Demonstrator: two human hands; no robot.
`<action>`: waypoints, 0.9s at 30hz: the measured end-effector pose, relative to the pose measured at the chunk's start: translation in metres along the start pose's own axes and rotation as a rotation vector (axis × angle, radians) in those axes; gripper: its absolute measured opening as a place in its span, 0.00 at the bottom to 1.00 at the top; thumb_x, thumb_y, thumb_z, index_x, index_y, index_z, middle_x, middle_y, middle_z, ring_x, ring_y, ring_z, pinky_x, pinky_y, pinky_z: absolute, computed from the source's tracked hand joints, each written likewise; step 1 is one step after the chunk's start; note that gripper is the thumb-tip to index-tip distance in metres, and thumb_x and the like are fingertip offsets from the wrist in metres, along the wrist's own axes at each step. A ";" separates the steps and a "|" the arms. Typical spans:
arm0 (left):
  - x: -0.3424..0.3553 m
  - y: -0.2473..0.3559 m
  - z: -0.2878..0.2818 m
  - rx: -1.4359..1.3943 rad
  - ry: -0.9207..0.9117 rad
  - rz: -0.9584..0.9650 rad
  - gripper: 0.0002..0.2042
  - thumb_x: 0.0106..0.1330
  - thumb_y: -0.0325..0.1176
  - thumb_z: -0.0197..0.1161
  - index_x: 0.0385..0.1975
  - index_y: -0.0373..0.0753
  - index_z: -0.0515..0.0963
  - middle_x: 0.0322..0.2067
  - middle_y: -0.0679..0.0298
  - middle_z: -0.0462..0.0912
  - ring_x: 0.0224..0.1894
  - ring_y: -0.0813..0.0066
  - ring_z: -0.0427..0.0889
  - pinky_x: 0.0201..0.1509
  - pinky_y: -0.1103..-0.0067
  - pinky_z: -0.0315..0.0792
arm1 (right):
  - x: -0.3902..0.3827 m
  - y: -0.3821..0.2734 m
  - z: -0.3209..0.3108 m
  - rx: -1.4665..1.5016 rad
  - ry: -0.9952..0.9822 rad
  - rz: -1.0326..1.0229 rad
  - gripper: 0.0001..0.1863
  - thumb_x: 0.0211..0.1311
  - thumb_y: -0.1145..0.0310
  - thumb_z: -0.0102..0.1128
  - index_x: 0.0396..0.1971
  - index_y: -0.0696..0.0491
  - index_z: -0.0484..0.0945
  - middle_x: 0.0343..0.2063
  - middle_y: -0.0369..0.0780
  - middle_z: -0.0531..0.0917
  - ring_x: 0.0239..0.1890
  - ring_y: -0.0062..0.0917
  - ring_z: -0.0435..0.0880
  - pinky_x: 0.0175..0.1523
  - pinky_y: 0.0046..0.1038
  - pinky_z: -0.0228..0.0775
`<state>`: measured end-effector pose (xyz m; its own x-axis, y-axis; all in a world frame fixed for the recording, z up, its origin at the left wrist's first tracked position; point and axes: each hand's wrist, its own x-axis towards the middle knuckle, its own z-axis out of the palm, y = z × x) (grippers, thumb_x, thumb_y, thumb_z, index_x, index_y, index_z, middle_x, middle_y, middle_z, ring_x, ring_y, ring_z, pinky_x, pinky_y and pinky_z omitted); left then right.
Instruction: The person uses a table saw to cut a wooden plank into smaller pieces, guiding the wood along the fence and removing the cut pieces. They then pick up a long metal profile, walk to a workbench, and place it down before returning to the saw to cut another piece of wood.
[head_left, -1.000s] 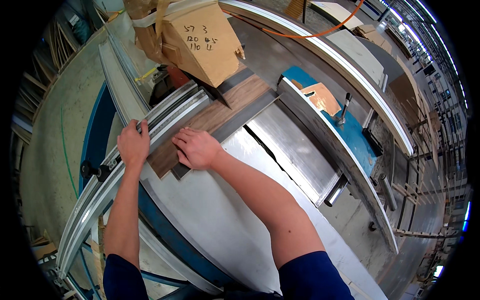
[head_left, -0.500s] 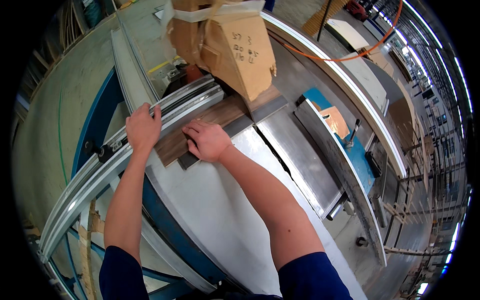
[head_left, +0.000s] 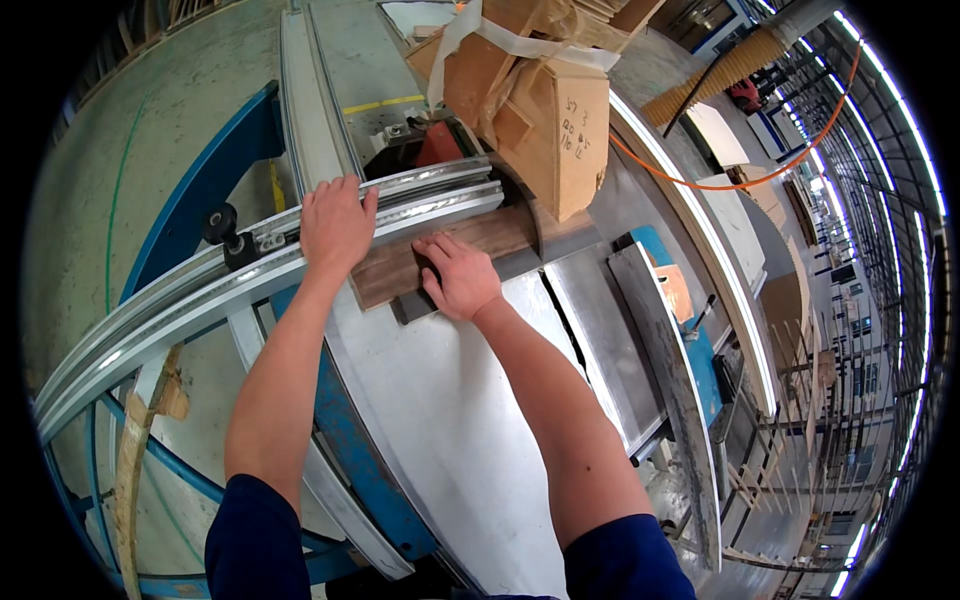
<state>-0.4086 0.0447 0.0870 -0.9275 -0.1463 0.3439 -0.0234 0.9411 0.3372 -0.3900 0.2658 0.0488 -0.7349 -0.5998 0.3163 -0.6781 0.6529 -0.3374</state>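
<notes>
My left hand (head_left: 338, 222) is closed over the long silver aluminium fence (head_left: 415, 216), fingers across its top. To its right, my right hand (head_left: 462, 277) rests with bent fingers on a brown wood-grain board (head_left: 386, 277), thumb spread along the near side. The board lies along the fence on a light metal saw table (head_left: 440, 390). A dark grey strip (head_left: 415, 306) shows beside the board under my right hand. At the board's right end stands a thin dark curved edge, next to a cardboard-covered hood (head_left: 575, 135) patched with tape. My right palm hides part of the board.
A black knob (head_left: 220, 222) sits on the fence left of my left hand. Blue curved framework (head_left: 215, 190) stands beyond it. A long metal rail (head_left: 675, 400) and a blue plate (head_left: 705, 375) lie to the right. An orange hose (head_left: 740, 186) hangs at the far right.
The view has turned, so the table, fence and hood appear farther right. Both hands keep their places, left on the fence and right on the board.
</notes>
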 end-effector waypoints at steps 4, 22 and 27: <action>-0.018 0.008 -0.007 -0.010 0.056 0.022 0.15 0.72 0.43 0.56 0.39 0.36 0.80 0.38 0.56 0.83 0.47 0.57 0.78 0.54 0.65 0.67 | -0.018 -0.012 -0.009 -0.002 -0.019 0.028 0.20 0.61 0.65 0.56 0.53 0.51 0.77 0.50 0.43 0.79 0.58 0.41 0.77 0.58 0.38 0.75; -0.164 0.080 -0.044 -0.411 0.110 0.256 0.20 0.66 0.34 0.63 0.56 0.34 0.74 0.57 0.51 0.77 0.62 0.50 0.72 0.69 0.63 0.62 | -0.135 -0.040 -0.048 0.028 0.020 -0.011 0.21 0.59 0.66 0.57 0.53 0.55 0.76 0.50 0.43 0.79 0.59 0.39 0.77 0.68 0.36 0.69; -0.247 0.101 -0.048 -0.340 -0.284 0.390 0.33 0.57 0.39 0.73 0.62 0.35 0.71 0.67 0.52 0.69 0.71 0.50 0.63 0.78 0.57 0.50 | -0.161 -0.037 -0.052 0.078 0.064 -0.017 0.20 0.57 0.68 0.59 0.51 0.56 0.77 0.48 0.44 0.79 0.58 0.39 0.77 0.68 0.36 0.69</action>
<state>-0.1635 0.1609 0.0780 -0.9084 0.3221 0.2665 0.4165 0.7520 0.5109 -0.2464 0.3619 0.0569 -0.7235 -0.5777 0.3778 -0.6903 0.6037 -0.3989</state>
